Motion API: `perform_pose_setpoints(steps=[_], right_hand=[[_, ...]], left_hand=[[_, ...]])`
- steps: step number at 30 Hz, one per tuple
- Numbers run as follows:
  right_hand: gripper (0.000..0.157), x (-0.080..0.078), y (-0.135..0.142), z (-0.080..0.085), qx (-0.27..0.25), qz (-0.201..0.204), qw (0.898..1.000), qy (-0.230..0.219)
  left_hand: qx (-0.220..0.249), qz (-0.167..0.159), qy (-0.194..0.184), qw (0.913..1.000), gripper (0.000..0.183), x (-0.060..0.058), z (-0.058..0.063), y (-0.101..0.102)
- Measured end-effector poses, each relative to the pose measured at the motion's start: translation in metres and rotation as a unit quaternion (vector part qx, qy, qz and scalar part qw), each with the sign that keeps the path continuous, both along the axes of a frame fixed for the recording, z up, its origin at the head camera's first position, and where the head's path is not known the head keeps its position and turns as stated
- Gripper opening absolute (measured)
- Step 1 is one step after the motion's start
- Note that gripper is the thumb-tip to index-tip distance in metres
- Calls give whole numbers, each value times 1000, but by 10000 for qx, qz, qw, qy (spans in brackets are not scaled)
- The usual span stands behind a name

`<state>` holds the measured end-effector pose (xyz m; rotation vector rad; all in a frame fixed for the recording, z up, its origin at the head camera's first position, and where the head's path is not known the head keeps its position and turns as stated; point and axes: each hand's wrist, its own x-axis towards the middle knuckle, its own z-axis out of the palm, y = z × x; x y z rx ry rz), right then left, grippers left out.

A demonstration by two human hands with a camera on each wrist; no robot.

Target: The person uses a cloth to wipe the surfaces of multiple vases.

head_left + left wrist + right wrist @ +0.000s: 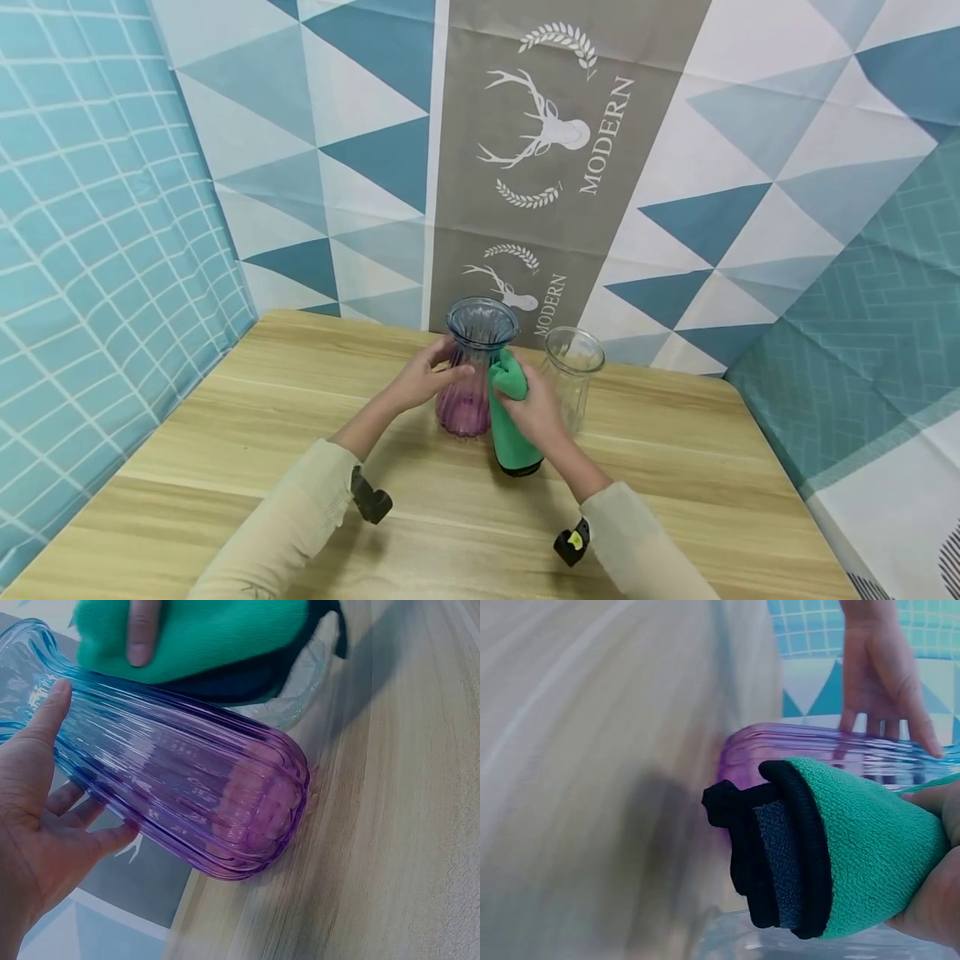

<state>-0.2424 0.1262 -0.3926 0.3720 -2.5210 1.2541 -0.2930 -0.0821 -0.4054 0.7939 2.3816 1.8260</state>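
A ribbed glass vase, blue at its flared top and fading to purple at the base, stands upright on the table. My left hand holds it by the narrower upper part, thumb on the near side and fingers reaching round the far side. In my right hand is a bunched green cloth with black edging and a dark grey underside. The cloth lies close along the vase's right side; whether it presses on the glass I cannot tell. Behind the right hand stands a clear glass vase, partly hidden.
The wood-grain table runs back to a patterned wall hanging with deer heads and triangles. On the left hangs a blue grid-patterned sheet, on the right a teal one. Both vases stand near the back edge.
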Motion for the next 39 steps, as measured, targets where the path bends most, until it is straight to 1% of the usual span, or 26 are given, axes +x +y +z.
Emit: perform_pose_setpoints(steps=[5, 9, 13, 16, 17, 18, 20, 21, 22, 24, 27, 31, 33, 35, 39], right_hand=[[60, -1, 2, -17, 149, 19, 9996, -244], [60, -1, 4, -27, 235, 23, 9991, -344], [57, 1, 6, -32, 198, 126, 9995, -227], [54, 3, 8, -35, 269, 235, 9994, 35], [54, 3, 8, -36, 277, 248, 9993, 54], [54, 3, 9, -36, 286, 254, 9993, 59], [55, 3, 10, -36, 265, 232, 9994, -76], [56, 3, 10, -35, 260, 202, 9993, -166], [58, 3, 11, -34, 199, 138, 9991, -357], [59, 3, 10, -31, 212, 5, 9983, -544], [61, 5, 9, -23, 112, -185, 9976, -662], [63, 5, 7, -5, -198, -250, 9986, -428], [64, 3, 6, 4, -283, -191, 9992, -227], [65, 1, 5, 12, -244, -144, 9996, -58], [65, 0, 4, 20, -59, -82, 9999, -14]], left_hand=[[16, 27, 41, 10000, 66, 0, 2, 1], [2, 63, -89, 9999, 68, 2, 5, 3], [-79, 124, -252, 9996, 73, 13, 19, 5], [-211, 196, -184, 9994, 77, 20, 27, 8], [-268, 228, -132, 9993, 79, 21, 27, 8], [-285, 264, -111, 9992, 80, 19, 24, 9], [-309, 339, -83, 9989, 82, 16, 18, 11], [-305, 363, -80, 9988, 82, 13, 14, 11], [-283, 377, -84, 9989, 82, 10, 10, 11], [-206, 406, -138, 9989, 83, 5, 3, 12], [-175, 374, -102, 9991, 83, 4, 1, 11], [-171, 345, -111, 9992, 81, 4, 3, 12], [-171, 327, -91, 9993, 79, 4, 3, 11], [-168, 298, -57, 9994, 78, 4, 3, 11], [-170, 228, -31, 9996, 79, 4, 3, 9]])
